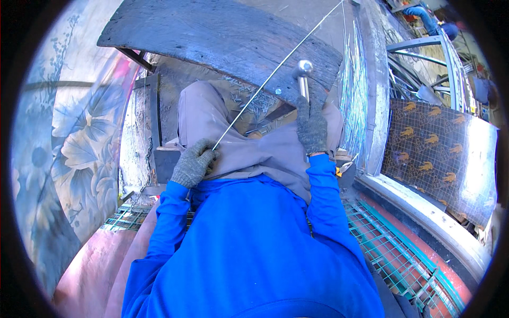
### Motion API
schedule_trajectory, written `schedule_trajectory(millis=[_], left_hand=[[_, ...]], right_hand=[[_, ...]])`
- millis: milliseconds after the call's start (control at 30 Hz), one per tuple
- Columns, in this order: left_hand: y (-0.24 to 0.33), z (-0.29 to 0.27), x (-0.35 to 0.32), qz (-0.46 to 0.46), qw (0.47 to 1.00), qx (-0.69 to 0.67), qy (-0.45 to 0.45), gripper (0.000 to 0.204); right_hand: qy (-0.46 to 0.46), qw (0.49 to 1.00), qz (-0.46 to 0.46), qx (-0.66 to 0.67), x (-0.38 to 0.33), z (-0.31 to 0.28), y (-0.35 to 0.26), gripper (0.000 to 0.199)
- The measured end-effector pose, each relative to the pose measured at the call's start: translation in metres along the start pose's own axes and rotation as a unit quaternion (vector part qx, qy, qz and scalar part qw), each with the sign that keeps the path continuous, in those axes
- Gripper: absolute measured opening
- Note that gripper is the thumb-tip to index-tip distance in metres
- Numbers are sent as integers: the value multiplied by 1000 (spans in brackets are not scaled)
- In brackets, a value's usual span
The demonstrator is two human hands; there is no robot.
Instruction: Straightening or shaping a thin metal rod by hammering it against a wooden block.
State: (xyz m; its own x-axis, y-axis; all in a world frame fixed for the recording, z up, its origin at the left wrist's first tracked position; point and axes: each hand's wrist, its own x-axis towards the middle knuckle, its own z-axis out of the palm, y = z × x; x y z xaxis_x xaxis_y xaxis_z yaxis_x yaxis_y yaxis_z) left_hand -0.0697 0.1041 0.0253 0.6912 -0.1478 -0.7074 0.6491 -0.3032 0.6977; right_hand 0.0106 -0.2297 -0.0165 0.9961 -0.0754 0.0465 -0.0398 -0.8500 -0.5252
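Note:
My left hand (195, 163), in a grey knit glove, is closed around the lower end of a long thin metal rod (275, 69). The rod slants up and to the right over a worn dark wooden bench (212, 32). Also gloved, my right hand (312, 126) grips the handle of a hammer (304, 69) above my right thigh. The hammer's shiny rounded metal head points away from me, over the bench's near edge. Many short cut metal pieces (254, 102) lie scattered below that edge, between my knees.
To the right stands a bundle of thin shiny rods (354, 100) beside a pale post (375, 95). Farther right are a patterned sheet (424, 153) and a metal frame (445, 58). A flowered cloth (90, 127) hangs at left. Green wire mesh (392, 254) lies at lower right.

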Motion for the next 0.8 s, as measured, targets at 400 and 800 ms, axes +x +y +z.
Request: schedule_trajectory(millis=[400,800], left_hand=[[3,5,-7,48,994,82,56,31],[2,-6,-18,21,999,-43,9,33]], right_hand=[[31,957,-264,-119,31,1,-35,35],[78,995,53,38,17,1,-11,44]])
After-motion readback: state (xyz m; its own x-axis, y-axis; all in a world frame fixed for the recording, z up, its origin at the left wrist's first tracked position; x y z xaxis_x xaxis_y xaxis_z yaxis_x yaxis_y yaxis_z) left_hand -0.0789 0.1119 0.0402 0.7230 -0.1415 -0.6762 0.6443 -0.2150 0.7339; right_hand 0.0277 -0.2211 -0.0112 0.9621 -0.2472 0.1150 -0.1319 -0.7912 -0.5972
